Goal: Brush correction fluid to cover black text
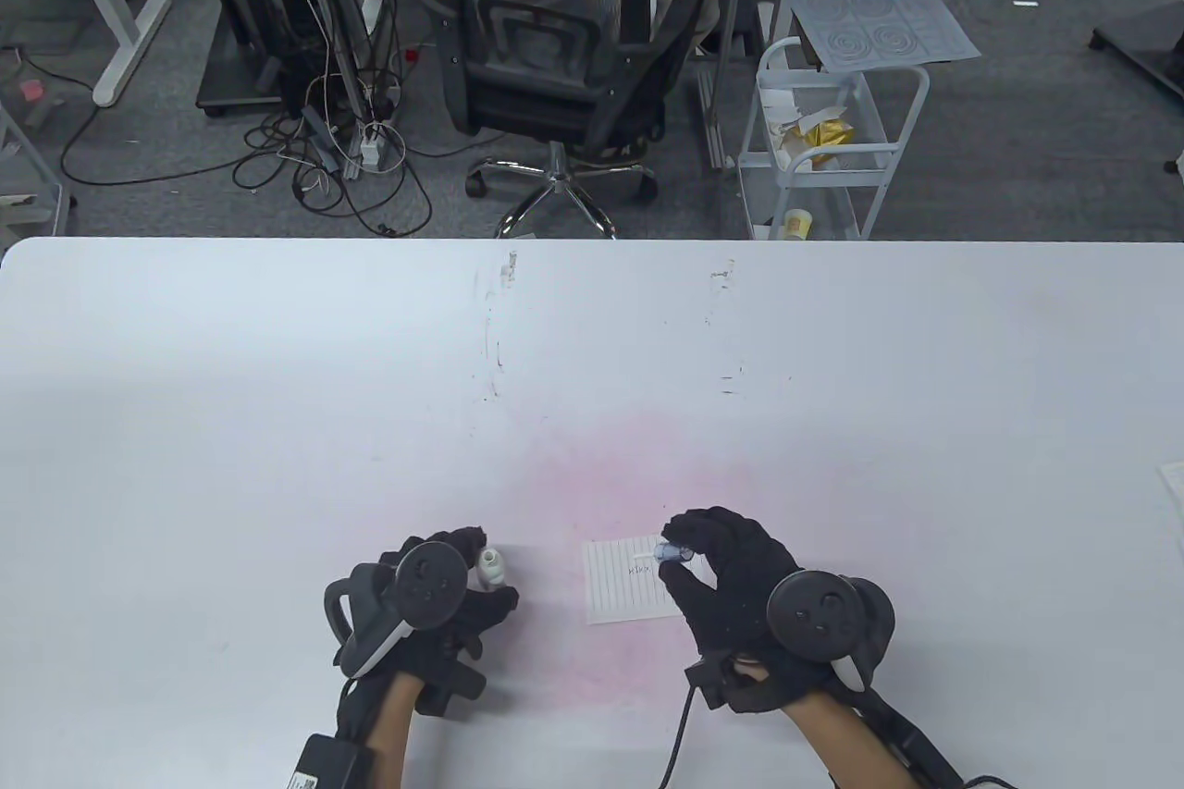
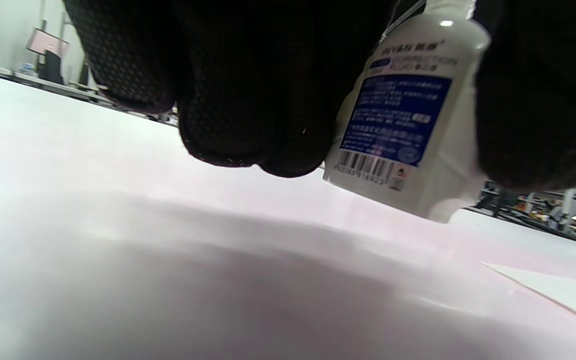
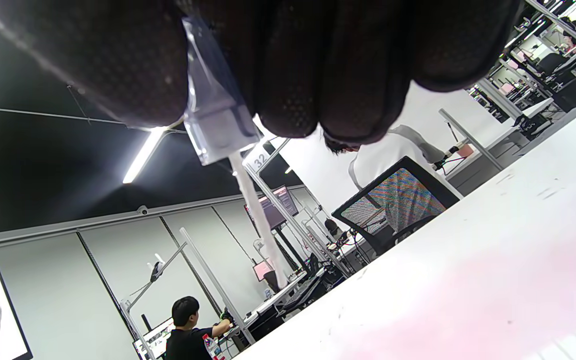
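table (image 1: 277,382): white, wide bare stretch left, right and beyond the hands; both work near its near edge.
left hand (image 1: 435,604): grips the correction fluid bottle (image 2: 408,125), white with a blue label and barcode, tilted, base just above the tabletop.
paper (image 1: 624,585): small lined slip between the hands, black text (image 1: 640,565) near its right edge.
right hand (image 1: 731,576): pinches the clear brush cap (image 3: 213,120), white brush stem (image 3: 260,220) over the writing.
hidden: brush tip contact cannot be told.

The black writing (image 1: 640,566) on the paper (image 1: 624,581) is too small to read; the bottle's (image 2: 408,115) top is cut off by the left wrist view's edge.
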Tool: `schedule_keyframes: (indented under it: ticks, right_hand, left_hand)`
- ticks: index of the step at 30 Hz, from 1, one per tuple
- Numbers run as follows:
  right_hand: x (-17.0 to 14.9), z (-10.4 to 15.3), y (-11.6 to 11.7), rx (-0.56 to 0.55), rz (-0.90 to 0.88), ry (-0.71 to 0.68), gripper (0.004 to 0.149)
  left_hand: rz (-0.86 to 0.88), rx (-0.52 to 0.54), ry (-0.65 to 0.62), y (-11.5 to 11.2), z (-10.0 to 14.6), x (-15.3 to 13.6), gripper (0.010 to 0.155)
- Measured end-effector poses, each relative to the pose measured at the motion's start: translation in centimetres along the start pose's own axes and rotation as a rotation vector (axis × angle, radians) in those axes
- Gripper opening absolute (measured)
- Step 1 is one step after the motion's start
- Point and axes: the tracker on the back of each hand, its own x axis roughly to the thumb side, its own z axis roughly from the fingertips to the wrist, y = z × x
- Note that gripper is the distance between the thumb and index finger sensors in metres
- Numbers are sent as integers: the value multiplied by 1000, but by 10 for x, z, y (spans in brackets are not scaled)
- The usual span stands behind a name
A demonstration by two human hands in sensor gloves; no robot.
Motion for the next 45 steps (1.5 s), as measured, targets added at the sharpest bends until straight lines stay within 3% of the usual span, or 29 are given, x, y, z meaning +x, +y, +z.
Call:
schedule_keyframes:
  ticks: [6,11,27,32,38,45]
  right_hand:
    - [0,-1,-1,5,4,14,49]
    - [-1,-1,0,9,6,22,49]
    - [-2,-1,0,20,14,28,49]
    - [-4,-2,0,14,8,40,48]
    - [-9,-5,0,8,10,64,48]
    - [-14,-8,4,11,25,83,48]
  left_hand:
    - [15,-6,84,0,-2,-19,75]
    - [-56,-101,111,-7,-5,-25,75]
    - [-76,-118,130,-2,0,-30,82]
    - [-44,18,84,17,8,-17,86]
    - [-160,294,-49,44,26,25,81]
    - [-164,348,-236,49,40,81,71]
